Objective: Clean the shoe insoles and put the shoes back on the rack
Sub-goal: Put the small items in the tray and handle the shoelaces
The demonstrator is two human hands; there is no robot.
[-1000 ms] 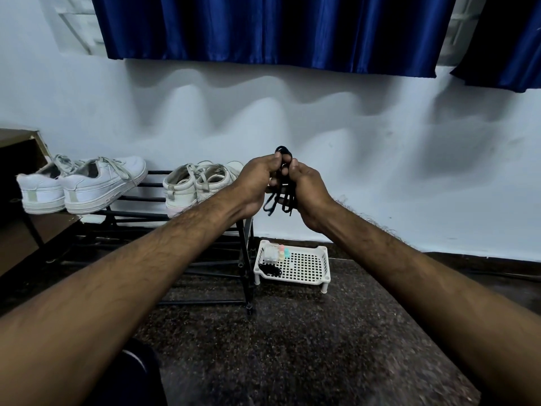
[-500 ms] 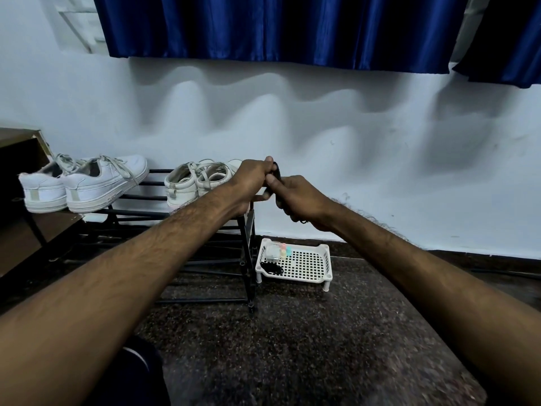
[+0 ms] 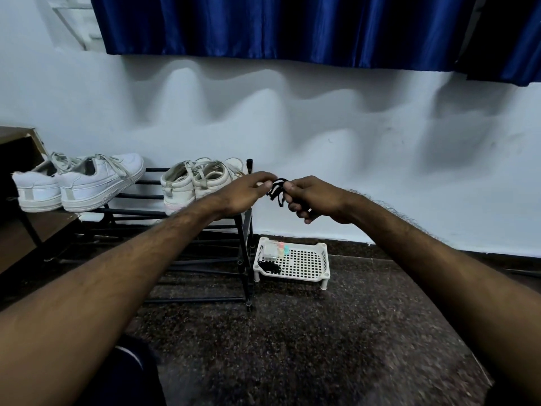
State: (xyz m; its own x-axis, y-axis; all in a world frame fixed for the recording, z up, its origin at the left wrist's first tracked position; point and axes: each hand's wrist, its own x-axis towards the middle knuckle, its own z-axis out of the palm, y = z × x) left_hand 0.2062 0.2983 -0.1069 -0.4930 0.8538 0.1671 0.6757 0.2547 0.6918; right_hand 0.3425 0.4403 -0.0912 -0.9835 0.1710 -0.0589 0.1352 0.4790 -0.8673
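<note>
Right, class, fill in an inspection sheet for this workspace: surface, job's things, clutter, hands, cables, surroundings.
Surface: dark speckled floor.
Job's things: left pair and right pair of white shoes on the top tier of the rack; no insole in view.
Clutter: white tray on the floor right of the rack, holding a small box and a black bundle.
Hands: left hand pinches and right hand grips a black lace between them.
Cables: nothing clearly seen.
Surroundings: white wall, blue curtain, wooden furniture at left.
</note>
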